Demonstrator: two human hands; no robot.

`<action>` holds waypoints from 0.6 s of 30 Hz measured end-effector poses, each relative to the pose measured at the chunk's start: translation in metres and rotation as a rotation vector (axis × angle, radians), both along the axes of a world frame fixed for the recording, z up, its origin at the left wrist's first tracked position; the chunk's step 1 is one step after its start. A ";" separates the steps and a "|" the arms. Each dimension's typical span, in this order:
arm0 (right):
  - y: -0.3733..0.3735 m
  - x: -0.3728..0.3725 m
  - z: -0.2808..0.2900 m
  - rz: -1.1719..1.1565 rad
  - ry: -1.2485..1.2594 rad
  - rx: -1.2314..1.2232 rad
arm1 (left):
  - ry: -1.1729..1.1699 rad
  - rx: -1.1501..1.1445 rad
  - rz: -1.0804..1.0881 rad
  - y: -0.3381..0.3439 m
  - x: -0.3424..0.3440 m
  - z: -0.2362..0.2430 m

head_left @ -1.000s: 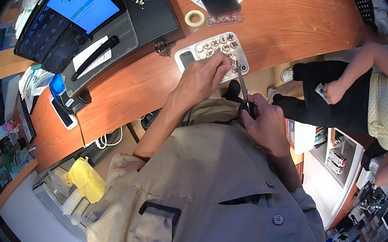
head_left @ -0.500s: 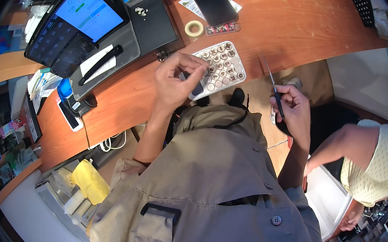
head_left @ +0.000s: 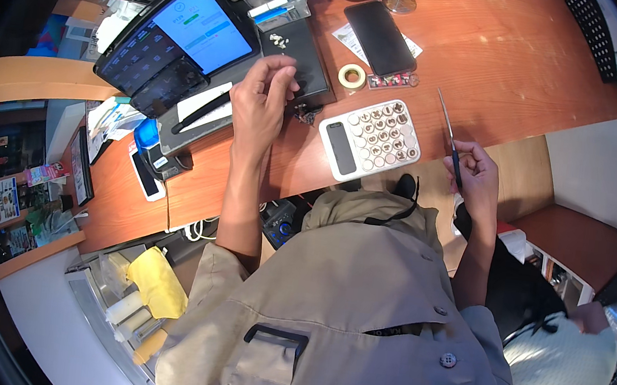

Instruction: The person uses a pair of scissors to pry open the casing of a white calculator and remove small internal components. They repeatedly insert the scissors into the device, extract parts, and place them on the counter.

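Observation:
A white calculator (head_left: 339,172) with round keys and a dark display lies near the front edge of the wooden desk. My left hand (head_left: 259,103) is raised to the left of it, by the front of a black box (head_left: 300,62). Its thumb and fingers are drawn together; whether something small is between them cannot be made out. Small whitish bits (head_left: 278,41) lie on top of the box. Held in my right hand (head_left: 476,177) is a slim tool (head_left: 449,136) with a black handle and a long, thin metal end pointing away, right of the calculator.
Behind the calculator are a tape roll (head_left: 352,76), a small clear case (head_left: 392,80) and a black phone (head_left: 383,40) on paper. A touchscreen terminal (head_left: 198,28) stands left, with a black pen-like bar (head_left: 202,112) before it. Another person (head_left: 563,358) is at the right.
My left hand has left the calculator and moved up and left toward the black box. The view has shifted, showing more of the desk. My right hand still holds the slim tool.

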State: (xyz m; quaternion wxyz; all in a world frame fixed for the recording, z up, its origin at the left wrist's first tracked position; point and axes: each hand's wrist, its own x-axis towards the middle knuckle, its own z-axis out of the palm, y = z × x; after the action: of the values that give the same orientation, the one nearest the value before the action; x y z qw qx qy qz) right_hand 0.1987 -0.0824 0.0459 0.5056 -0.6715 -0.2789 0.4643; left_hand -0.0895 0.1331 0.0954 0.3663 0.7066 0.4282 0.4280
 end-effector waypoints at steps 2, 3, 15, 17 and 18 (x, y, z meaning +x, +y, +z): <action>0.001 0.000 -0.002 0.000 0.005 0.011 | 0.140 0.056 0.032 0.007 0.000 0.004; 0.000 0.000 -0.003 0.004 -0.003 0.011 | 0.169 0.101 0.061 0.011 0.000 0.006; -0.008 0.007 -0.015 0.028 0.016 0.033 | 0.475 0.406 0.145 0.041 0.000 0.008; -0.011 0.011 -0.014 0.064 -0.013 0.031 | 0.514 0.379 0.141 0.040 -0.001 0.005; -0.013 0.013 -0.014 0.086 0.005 0.019 | 0.492 0.394 0.144 0.040 -0.001 0.004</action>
State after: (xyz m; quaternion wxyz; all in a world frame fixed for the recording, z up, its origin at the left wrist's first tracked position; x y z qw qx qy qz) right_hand 0.2118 -0.0953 0.0323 0.4924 -0.6526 -0.3108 0.4848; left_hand -0.0901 0.1728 0.0992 0.0765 0.8142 0.4616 0.3437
